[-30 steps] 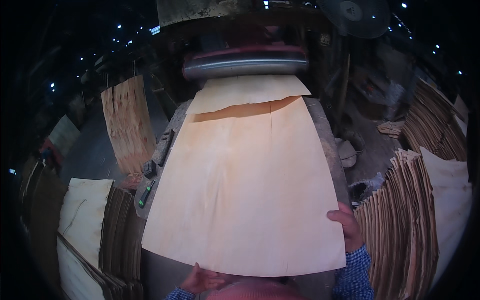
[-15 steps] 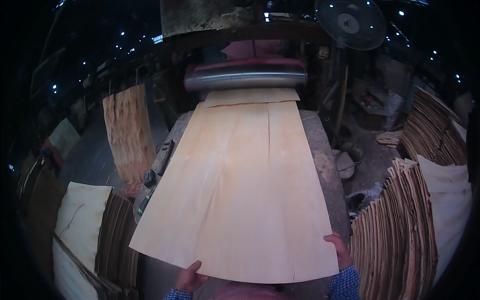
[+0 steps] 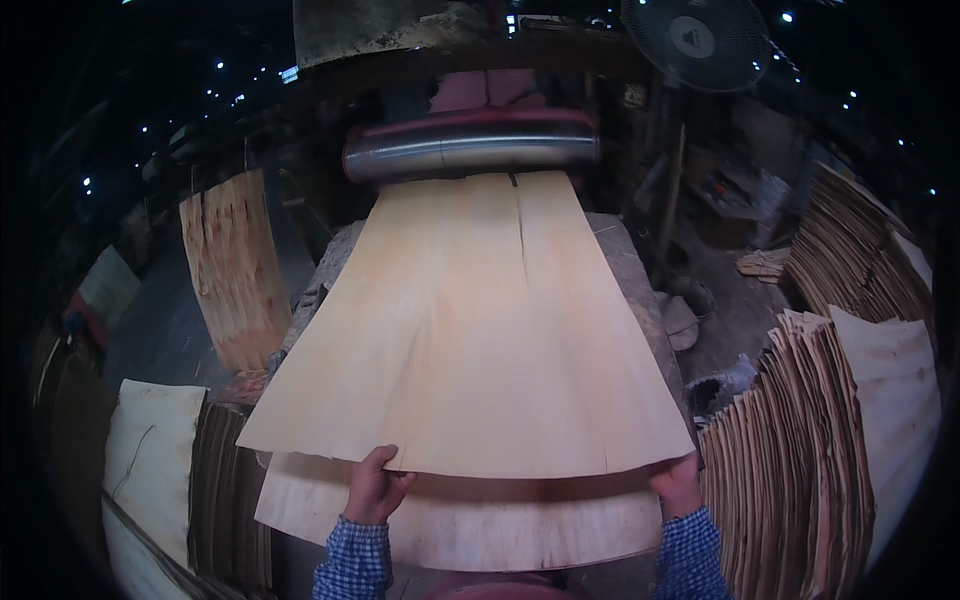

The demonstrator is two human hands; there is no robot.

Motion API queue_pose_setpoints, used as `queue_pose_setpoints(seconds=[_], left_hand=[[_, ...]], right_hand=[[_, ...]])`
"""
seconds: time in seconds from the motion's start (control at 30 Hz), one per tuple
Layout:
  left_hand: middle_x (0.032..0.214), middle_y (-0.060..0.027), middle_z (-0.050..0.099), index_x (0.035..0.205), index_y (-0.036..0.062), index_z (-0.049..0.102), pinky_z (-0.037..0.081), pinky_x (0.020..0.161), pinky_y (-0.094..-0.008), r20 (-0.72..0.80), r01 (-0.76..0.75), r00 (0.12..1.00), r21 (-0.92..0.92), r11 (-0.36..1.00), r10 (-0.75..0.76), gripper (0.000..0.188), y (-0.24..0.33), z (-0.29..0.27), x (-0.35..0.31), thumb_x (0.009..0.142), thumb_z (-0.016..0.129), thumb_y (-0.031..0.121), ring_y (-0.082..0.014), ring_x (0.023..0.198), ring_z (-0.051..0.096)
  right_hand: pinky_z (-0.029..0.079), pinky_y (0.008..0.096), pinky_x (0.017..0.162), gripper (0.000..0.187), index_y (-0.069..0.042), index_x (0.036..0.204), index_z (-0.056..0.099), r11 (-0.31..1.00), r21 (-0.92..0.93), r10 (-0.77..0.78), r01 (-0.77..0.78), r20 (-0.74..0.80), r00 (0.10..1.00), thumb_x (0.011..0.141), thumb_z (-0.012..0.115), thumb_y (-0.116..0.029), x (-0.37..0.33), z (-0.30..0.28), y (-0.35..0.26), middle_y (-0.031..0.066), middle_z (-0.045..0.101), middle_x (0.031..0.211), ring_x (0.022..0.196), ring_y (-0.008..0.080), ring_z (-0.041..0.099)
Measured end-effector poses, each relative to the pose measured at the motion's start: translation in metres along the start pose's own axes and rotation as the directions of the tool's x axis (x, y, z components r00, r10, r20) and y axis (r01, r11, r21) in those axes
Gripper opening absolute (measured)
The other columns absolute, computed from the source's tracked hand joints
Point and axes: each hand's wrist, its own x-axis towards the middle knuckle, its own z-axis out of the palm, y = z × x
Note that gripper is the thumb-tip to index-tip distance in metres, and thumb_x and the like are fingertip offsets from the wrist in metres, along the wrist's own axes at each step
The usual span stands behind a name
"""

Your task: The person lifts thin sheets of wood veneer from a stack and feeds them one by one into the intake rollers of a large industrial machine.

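Observation:
A wide, pale wood veneer sheet point(image 3: 470, 340) stretches away from me, its far edge touching or just under the metal roller point(image 3: 470, 148). A dark split runs in from that far edge, right of the middle. My left hand point(image 3: 378, 487) pinches the near edge left of centre, thumb on top. At the near right corner, my right hand point(image 3: 680, 487) grips the same sheet, its fingers partly hidden beneath. Below the raised near edge lies another veneer sheet point(image 3: 500, 525), mostly covered by the upper one.
Stone-like table edges point(image 3: 610, 245) show beside the sheet. Stacked veneer sheets point(image 3: 790, 450) stand close on the right, and another stack point(image 3: 230, 480) on the left. A rippled wood sheet point(image 3: 235, 270) stands farther left. A fan point(image 3: 690, 40) hangs at upper right.
Both hands have moved forward, carrying the sheet to the roller. The short veneer piece at its far end has gone from sight. The lower sheet now shows near me. The view has shifted slightly.

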Motion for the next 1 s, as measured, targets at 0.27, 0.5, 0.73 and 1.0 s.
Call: queue_pose_setpoints(seconds=[0.27, 0.5, 0.73, 1.0], left_hand=[[0.091, -0.0103, 0.066, 0.100, 0.0012, 0.057, 0.055, 0.067, -0.0337, -0.095, 0.065, 0.994, 0.207, 0.976, -0.046, 0.018, -0.016, 0.006, 0.193, 0.094, 0.053, 0.017, -0.0214, 0.083, 0.065], [0.097, -0.0139, 0.065, 0.105, 0.0011, 0.055, 0.057, 0.069, -0.0340, -0.214, 0.198, 0.961, 0.081, 0.977, -0.177, 0.027, -0.029, 0.008, 0.287, 0.097, 0.053, 0.027, -0.0216, 0.085, 0.065], [0.123, -0.0112, 0.061, 0.118, 0.0060, 0.055, 0.044, 0.100, -0.0430, -0.155, 0.302, 0.950, 0.243, 0.922, -0.270, 0.031, -0.078, -0.047, 0.095, 0.099, 0.052, 0.030, -0.0253, 0.115, 0.057], [0.127, -0.0180, 0.060, 0.125, 0.0027, 0.055, 0.052, 0.090, -0.0445, 0.035, 0.629, 0.777, -0.002, 0.778, -0.628, 0.058, -0.131, -0.200, -0.106, 0.096, 0.049, 0.053, -0.0354, 0.113, 0.058]], right_hand=[[0.046, 0.0444, 0.099, 0.036, 0.006, 0.116, 0.059, -0.374, -0.905, -0.339, 0.202, 0.336, 0.879, 0.082, 0.063, -0.007, -0.077, -0.075, 0.062, 0.0267, 0.062, 0.117, 0.111, 0.0389, 0.059], [0.044, 0.0468, 0.100, 0.039, 0.006, 0.113, 0.060, -0.447, -0.894, -0.383, 0.029, 0.221, 0.897, 0.081, 0.063, -0.014, -0.090, -0.097, 0.059, 0.0273, 0.062, 0.117, 0.112, 0.0421, 0.057], [0.051, 0.0383, 0.087, 0.046, 0.005, 0.121, 0.059, -0.158, -0.966, -0.318, -0.206, -0.148, 0.936, 0.082, 0.067, -0.018, -0.069, -0.087, 0.004, 0.0190, 0.067, 0.109, 0.098, 0.0280, 0.066], [0.052, 0.0334, 0.088, 0.043, 0.006, 0.127, 0.054, 0.641, -0.742, 0.413, -0.197, 0.117, 0.903, 0.088, 0.061, -0.012, -0.057, 0.062, -0.023, 0.0145, 0.065, 0.116, 0.100, 0.0213, 0.065]])
